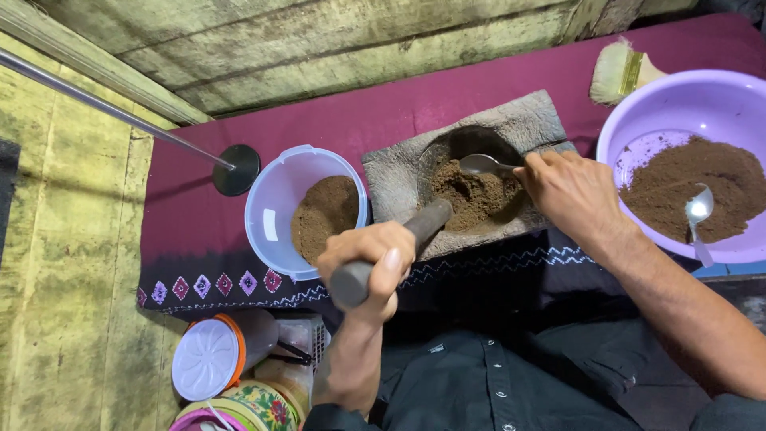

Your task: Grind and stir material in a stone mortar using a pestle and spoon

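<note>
Stone mortar (479, 172): set on maroon-clothed surface (415, 108), filled with brown powder (475, 195). Pestle (391, 251): gripped by left hand (371, 267), fingers wrapped tight around its shaft, tip sunk in the powder. Metal spoon (483, 164): handle pinched by right hand (570, 195) fingers, bowl over the powder. White bowl (275, 199): just beyond the left fingers. Purple basin (678, 104): beside the right hand, a second spoon (699, 209) laid within.

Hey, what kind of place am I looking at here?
Probably a simple home or small workshop spot for grinding powder by hand. A stone mortar of brown powder sits on a maroon cloth, the left hand grips a pestle, and rough wooden planks form the surround.
</note>
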